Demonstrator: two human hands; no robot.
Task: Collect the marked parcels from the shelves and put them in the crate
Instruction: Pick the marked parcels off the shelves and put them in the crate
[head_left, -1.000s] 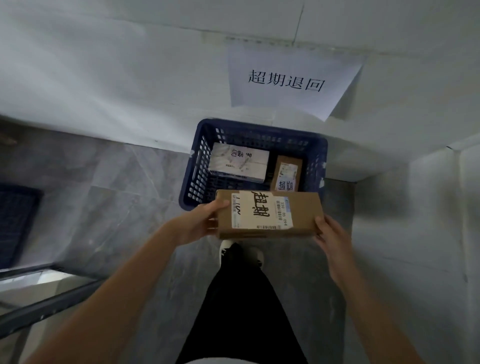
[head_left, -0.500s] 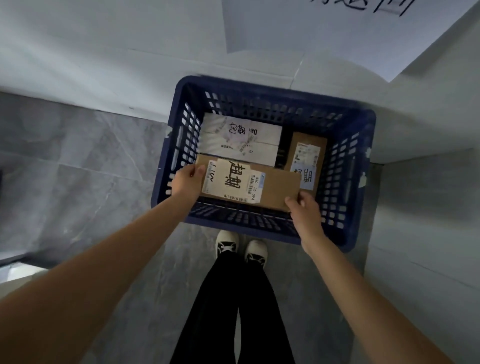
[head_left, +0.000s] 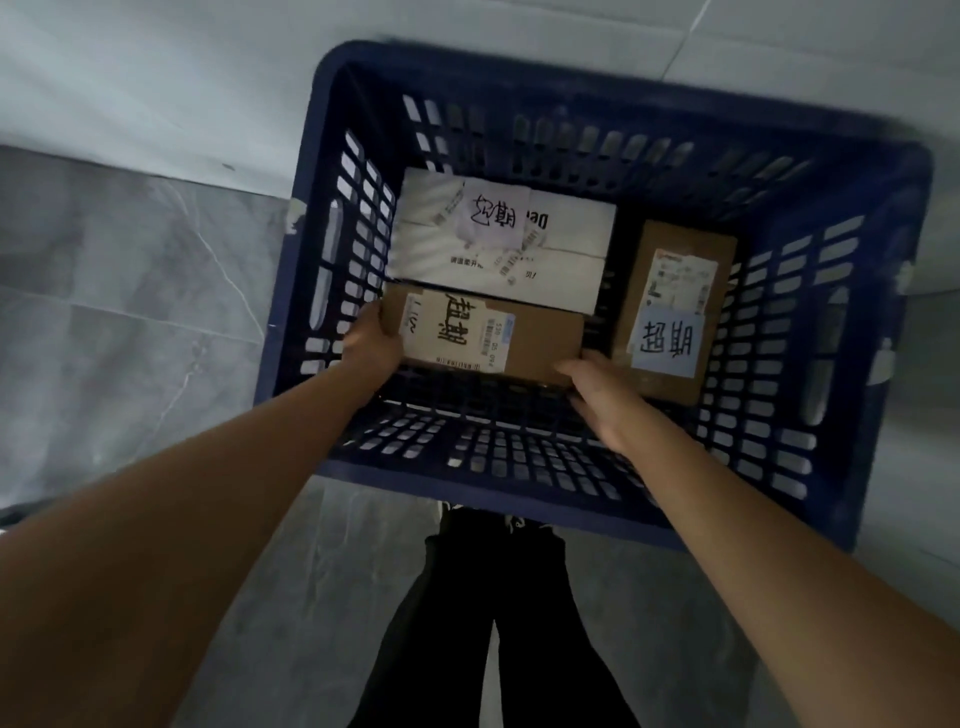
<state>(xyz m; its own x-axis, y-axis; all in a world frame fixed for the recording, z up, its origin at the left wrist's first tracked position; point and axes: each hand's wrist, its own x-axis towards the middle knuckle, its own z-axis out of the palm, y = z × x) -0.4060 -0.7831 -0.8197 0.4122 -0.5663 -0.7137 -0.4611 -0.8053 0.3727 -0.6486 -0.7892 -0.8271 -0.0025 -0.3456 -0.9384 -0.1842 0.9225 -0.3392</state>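
Head view showed both hands, left (head_left: 371, 345) and right (head_left: 597, 387), gripping a brown box (head_left: 540, 338) low inside the crate (head_left: 467, 483); two marked parcels already lay there, release remained.

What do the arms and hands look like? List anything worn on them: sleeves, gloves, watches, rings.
Both arms are bare from the bottom edge of the frame to the wrists: no sleeves in view. The left hand and right hand wear no gloves. No watch, bracelet or ring shows on either wrist or on the visible fingers, though the dim light and blur could hide something small.
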